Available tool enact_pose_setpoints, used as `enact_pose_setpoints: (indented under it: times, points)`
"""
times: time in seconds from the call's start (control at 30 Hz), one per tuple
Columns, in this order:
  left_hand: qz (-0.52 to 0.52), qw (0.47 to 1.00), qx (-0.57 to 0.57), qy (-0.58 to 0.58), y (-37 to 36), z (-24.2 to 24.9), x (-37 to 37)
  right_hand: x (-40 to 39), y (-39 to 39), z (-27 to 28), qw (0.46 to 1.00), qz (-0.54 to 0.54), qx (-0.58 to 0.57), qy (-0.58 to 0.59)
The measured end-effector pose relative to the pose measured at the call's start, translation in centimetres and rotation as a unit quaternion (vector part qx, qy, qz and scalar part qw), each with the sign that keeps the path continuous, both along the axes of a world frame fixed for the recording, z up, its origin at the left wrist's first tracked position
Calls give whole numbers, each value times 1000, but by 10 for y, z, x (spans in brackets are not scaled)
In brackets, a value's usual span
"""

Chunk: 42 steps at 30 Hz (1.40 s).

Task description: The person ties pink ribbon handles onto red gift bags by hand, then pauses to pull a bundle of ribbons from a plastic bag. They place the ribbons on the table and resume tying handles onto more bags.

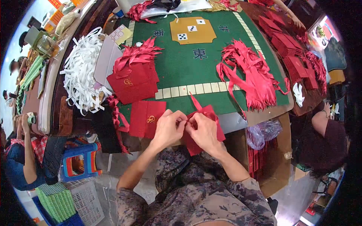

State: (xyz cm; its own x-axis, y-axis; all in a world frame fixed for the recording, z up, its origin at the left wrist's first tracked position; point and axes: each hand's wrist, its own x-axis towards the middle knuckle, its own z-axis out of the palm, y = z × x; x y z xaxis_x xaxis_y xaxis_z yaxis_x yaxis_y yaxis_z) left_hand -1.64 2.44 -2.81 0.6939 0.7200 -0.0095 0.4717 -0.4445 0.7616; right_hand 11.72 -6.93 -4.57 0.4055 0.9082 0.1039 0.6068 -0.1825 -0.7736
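Observation:
A small red paper bag (pixel 193 148) is in front of me at the table's near edge, with a red ribbon (pixel 195 101) sticking up from its top. My left hand (pixel 168 127) and my right hand (pixel 203 130) meet at the bag's upper edge, fingers pinched together on the ribbon; the exact spot they grip is partly hidden. Another red bag with a gold logo (pixel 148 119) lies flat just left of my left hand. Beyond it is a stack of red bags (pixel 132 87) with ribbons fanned out on top. To the right lies a large bundle of loose red ribbons (pixel 250 73).
White straps (pixel 81 71) spill beside a box at the left. More red bags (pixel 288 47) cover a side table at right. Below the edge stands a cardboard box (pixel 277 162) with plastic and red bags inside. Other people sit left and right; a blue stool (pixel 80 160) is lower left.

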Motion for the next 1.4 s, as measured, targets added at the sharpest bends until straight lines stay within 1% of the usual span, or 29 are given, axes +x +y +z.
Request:
enact_pose_setpoints:
  times: [0.07,0.1,0.17,0.2,0.27,0.4,0.47,0.5,0.57,0.6,0.67,0.7,0.73,0.77,0.8,0.83,0.87,0.93,0.97,1.0,1.07,1.1,1.23,1.33,1.4]
  points:
    - [19,1000,15,-18,0,0,1,-1,0,2,999,-7,29,-32]
    - [19,1000,15,-19,1,0,0,-1,-1,2,999,-7,29,-33]
    - [26,1000,-7,-12,5,-2,-2,1,-5,1,997,11,75,-9]
    - [26,1000,-8,-12,4,-2,-2,2,-6,1,997,12,74,-10]
    - [-4,1000,-12,-9,2,-2,-2,6,-7,0,998,30,55,-28]
    - [-19,1000,-4,-23,3,-5,-2,14,-6,1,995,64,72,-28]
    - [-22,997,-68,-23,3,-3,-2,18,-7,9,993,98,42,-51]
    - [-21,997,-68,-23,3,-4,-2,20,-6,11,993,98,42,-51]
    - [-37,996,-73,-26,5,-7,-2,26,-4,16,987,90,122,-50]
    - [-37,996,-73,-27,4,-7,-2,31,-3,19,987,90,122,-51]
    - [-43,999,-14,-30,1,-7,-2,43,0,24,980,128,102,-115]
    - [-44,998,-14,-30,-1,-8,-2,47,2,21,976,142,90,-136]
    - [-48,998,17,-37,-2,-9,-1,52,4,18,977,141,89,-136]
    - [-52,997,48,-44,-4,-9,-1,57,6,16,977,174,44,-119]
    - [-52,997,48,-44,-6,-7,0,62,9,15,973,208,-1,-100]
    - [-54,992,98,-56,-9,-3,2,66,12,17,972,234,-10,-35]
    - [-56,985,147,-68,-12,-1,3,70,17,18,972,234,-10,-35]
    - [-64,984,144,-78,-16,-2,4,80,29,20,947,309,-81,25]
    - [-86,977,178,-84,-17,-3,3,84,33,20,930,344,-117,54]
    - [-108,967,211,-90,-17,-3,3,87,37,20,930,343,-117,55]
    - [-110,965,225,-84,-20,-4,4,92,42,20,905,374,-177,94]
    - [-112,962,239,-78,-21,-4,4,92,45,22,902,369,-203,96]
    - [-113,957,256,-73,-21,-3,4,91,47,23,908,355,-209,75]
    - [-113,955,266,-63,-20,-2,7,92,47,3,910,351,-194,103]
    - [-85,960,259,-62,-15,-2,8,89,47,-15,904,306,-150,258]
